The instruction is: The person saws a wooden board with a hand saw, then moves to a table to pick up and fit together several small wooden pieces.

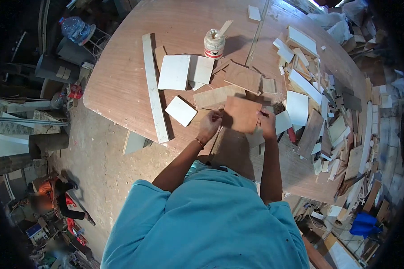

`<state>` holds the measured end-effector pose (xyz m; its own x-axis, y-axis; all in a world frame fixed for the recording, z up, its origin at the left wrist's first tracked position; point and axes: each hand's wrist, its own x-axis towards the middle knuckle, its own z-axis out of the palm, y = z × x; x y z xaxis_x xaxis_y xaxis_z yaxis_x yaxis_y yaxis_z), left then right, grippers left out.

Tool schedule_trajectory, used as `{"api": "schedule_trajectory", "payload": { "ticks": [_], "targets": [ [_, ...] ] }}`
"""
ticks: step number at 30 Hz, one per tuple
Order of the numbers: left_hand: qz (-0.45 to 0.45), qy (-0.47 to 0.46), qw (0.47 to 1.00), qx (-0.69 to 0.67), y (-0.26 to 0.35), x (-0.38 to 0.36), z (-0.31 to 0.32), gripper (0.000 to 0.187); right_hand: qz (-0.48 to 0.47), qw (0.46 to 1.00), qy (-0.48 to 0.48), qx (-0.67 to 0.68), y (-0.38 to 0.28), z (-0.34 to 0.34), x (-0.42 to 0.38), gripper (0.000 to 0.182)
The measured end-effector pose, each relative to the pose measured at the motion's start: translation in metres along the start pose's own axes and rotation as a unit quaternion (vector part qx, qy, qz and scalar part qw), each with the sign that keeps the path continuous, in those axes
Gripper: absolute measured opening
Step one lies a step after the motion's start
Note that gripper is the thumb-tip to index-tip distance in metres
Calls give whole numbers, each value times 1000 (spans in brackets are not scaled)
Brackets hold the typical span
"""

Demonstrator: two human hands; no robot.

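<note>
A square brown wooden board (241, 114) is held up in front of me over the near part of the table. My right hand (266, 123) pinches its right edge between thumb and fingers. Close by the board's left edge is my left hand (209, 125), its fingers curled together; what they hold, if anything, is hidden. Beyond the board lie a pale wooden strip (220, 96) and a wood block (243, 77). A small white panel (181, 110) rests left of my left hand.
An open jar (214, 45) with a stick in it stands farther back. A long white-edged batten (154, 89) lies at the left, beside a larger white panel (174, 72). Wood offcuts (309, 130) pile up on the right. Another person (54, 197) is at lower left.
</note>
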<state>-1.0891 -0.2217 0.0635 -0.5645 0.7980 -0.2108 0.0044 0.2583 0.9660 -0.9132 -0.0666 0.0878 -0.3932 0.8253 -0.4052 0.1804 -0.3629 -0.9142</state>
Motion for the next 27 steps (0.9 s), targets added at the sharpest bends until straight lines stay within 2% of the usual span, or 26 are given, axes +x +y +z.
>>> {"api": "schedule_trajectory", "payload": {
  "ticks": [2,4,5,7,8,10,12,13,15,17,18,20,22,24,26,27],
  "targets": [
    [18,74,990,118,8,4,-13,22,-16,999,31,-10,-2,7,12,10],
    [43,106,948,296,25,11,-28,38,-69,980,145,116,5,9,25,14],
    [44,108,948,296,24,18,-33,38,-68,974,195,96,6,9,31,17],
    [167,126,874,439,19,34,-39,60,-96,966,221,93,7,19,33,13],
    [168,128,873,439,17,38,-39,60,-121,957,248,89,8,25,33,9],
    [94,41,830,549,13,47,-36,74,-110,967,224,58,1,40,21,11],
    [65,9,824,562,12,52,-36,76,-131,986,107,-7,10,50,21,15],
    [71,-20,818,570,22,44,-38,79,-130,986,107,-8,12,54,24,15],
    [75,-48,810,579,40,23,-43,81,-192,960,71,-191,14,66,33,19],
    [90,-1,857,507,48,-5,-50,83,-221,951,46,-210,-10,83,26,20],
    [89,-1,856,510,41,-13,-55,83,-252,940,22,-229,-23,92,23,20],
    [74,52,894,440,25,-23,-64,84,-224,943,-8,-245,-27,104,25,21],
    [83,68,894,436,24,-22,-62,81,-221,880,-64,-415,-21,109,31,27],
    [80,93,887,444,26,-16,-59,79,-199,884,-66,-417,-8,109,39,33],
    [80,93,888,443,27,-7,-54,77,-342,812,30,-471,5,100,41,35],
    [89,115,874,464,26,-2,-50,78,-296,850,34,-435,-8,93,27,36]
  ]
}}
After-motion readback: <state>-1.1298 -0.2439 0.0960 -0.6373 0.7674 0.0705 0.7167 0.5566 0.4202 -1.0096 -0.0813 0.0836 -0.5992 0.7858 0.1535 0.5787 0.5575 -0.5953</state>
